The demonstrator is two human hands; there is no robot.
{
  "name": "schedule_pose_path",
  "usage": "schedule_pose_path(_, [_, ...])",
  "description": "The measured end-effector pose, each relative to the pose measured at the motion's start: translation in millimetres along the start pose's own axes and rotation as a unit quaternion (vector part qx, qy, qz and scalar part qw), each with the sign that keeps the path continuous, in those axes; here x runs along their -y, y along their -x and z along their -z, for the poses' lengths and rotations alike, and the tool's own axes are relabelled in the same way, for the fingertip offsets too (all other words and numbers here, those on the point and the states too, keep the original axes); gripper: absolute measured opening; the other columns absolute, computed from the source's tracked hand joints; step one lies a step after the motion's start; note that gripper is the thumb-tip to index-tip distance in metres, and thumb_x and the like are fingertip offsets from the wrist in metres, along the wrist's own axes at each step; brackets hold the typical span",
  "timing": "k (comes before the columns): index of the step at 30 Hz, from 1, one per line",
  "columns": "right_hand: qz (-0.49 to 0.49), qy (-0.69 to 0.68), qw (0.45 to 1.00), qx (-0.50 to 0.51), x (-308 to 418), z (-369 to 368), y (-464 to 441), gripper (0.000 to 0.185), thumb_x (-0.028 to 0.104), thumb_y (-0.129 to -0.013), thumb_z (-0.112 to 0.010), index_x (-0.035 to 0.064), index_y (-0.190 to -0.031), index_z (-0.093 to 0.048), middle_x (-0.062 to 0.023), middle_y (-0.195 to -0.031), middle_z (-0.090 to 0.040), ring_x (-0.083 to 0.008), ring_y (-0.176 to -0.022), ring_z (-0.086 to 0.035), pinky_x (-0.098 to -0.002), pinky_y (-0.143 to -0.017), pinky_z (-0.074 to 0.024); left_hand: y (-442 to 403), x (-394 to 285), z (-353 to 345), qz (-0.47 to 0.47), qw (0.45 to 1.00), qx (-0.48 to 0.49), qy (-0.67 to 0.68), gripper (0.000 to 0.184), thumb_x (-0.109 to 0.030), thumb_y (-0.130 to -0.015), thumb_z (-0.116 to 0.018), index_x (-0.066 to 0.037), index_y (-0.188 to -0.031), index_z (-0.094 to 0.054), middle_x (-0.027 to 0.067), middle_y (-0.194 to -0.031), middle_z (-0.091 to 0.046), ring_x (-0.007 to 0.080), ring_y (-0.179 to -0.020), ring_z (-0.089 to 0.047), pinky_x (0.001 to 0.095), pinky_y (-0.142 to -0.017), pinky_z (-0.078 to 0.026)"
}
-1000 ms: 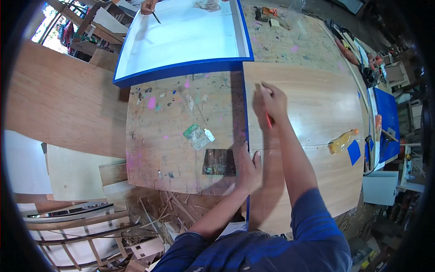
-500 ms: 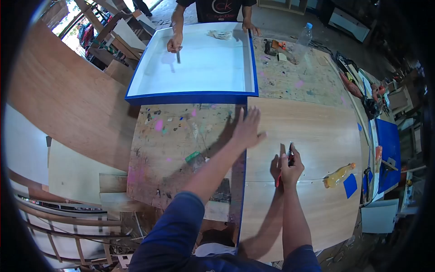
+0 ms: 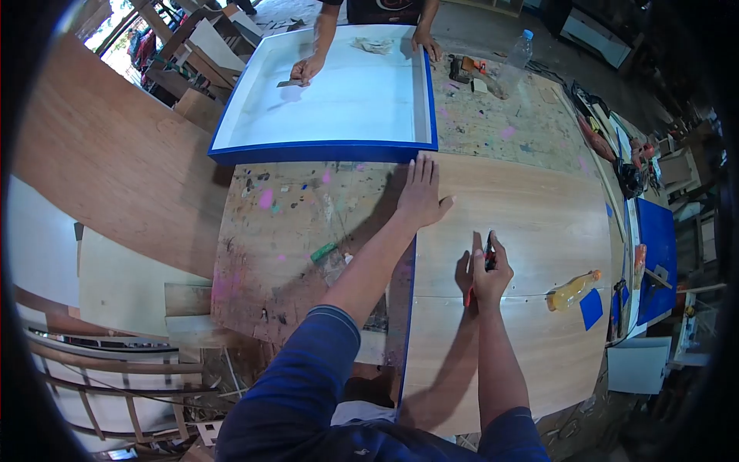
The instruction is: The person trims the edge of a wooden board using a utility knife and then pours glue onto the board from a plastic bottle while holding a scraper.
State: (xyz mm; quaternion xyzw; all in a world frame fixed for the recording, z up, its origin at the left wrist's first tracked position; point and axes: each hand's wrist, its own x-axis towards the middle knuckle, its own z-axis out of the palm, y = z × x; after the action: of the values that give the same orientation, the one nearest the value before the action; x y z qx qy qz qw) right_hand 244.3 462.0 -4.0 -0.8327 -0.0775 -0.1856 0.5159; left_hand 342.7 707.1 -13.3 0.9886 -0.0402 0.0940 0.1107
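Note:
My left hand [image 3: 420,192] lies flat, fingers spread, on the far left corner of the wooden panel [image 3: 531,192], beside its blue edge. It holds nothing. My right hand [image 3: 491,273] is closed around a small tool [image 3: 489,252] with dark and red parts, over the middle of the panel. What kind of tool it is cannot be made out. A shadow of the hand falls on the panel to its left. The blue-rimmed white tray [image 3: 323,151] touches the panel's far left corner, just beyond my left hand.
Across the table, a co-worker's hand [image 3: 306,69] holds a flat blade over the tray. A yellowish bottle [image 3: 573,291] and a blue piece [image 3: 591,309] lie on the panel's right. A clear bottle [image 3: 520,50] stands at the back right. A green item [image 3: 323,252] lies on the stained table.
My left hand has moved from the panel's near left edge to its far corner. My right hand has come nearer to me with the tool. The co-worker has come more into view.

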Motion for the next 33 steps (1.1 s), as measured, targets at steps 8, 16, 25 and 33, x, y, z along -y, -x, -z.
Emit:
schedule_pose_path(8, [-0.045, -0.029, 0.998, 0.014, 7, 1, 3, 0.051, 0.009, -0.097, -0.075, 0.0019, -0.147, -0.069, -0.0009, -0.082, -0.068, -0.0057, -0.068, -0.058, -0.0248, -0.064, -0.0506, 119, -35, 20, -0.067, 0.997, 0.011, 0.047, 0.104, -0.062, -0.106, -0.054, 0.020, -0.164, -0.024, 0.0385, -0.174, -0.025, 0.0483, -0.167, -0.017, 0.0545, -0.139, -0.012])
schedule_pose_path(16, [-0.016, -0.021, 1.000, 0.014, 2, 2, 3, 0.049, 0.007, -0.097, -0.075, 0.0014, -0.145, -0.070, -0.0035, -0.088, -0.072, -0.0061, -0.069, -0.061, -0.0254, -0.064, -0.0518, 208, -75, 50, -0.059, 0.995, 0.065, 0.054, 0.105, -0.064, -0.105, -0.050, 0.019, -0.165, -0.025, 0.0369, -0.174, -0.025, 0.0460, -0.168, -0.015, 0.0530, -0.139, -0.009])
schedule_pose_path(25, [0.006, -0.018, 1.000, -0.005, 0, -3, 2, 0.048, 0.007, -0.096, -0.073, 0.0019, -0.144, -0.071, -0.0038, -0.083, -0.072, -0.0063, -0.065, -0.060, -0.0263, -0.062, -0.0519, 276, -99, 76, -0.132, 0.977, 0.137, 0.096, 0.108, -0.060, -0.099, -0.063, 0.019, -0.163, -0.028, 0.0370, -0.173, -0.028, 0.0481, -0.166, -0.020, 0.0579, -0.138, -0.012])
schedule_pose_path(33, [-0.005, -0.014, 1.000, 0.007, -5, 2, 5, 0.052, 0.013, -0.091, -0.079, 0.0062, -0.143, -0.073, -0.0025, -0.083, -0.071, -0.0073, -0.069, -0.058, -0.0274, -0.067, -0.0527, 210, -89, 38, -0.060, 0.995, -0.011, 0.075, 0.109, -0.059, -0.096, -0.066, 0.019, -0.162, -0.029, 0.0372, -0.171, -0.030, 0.0483, -0.166, -0.019, 0.0593, -0.138, -0.010])
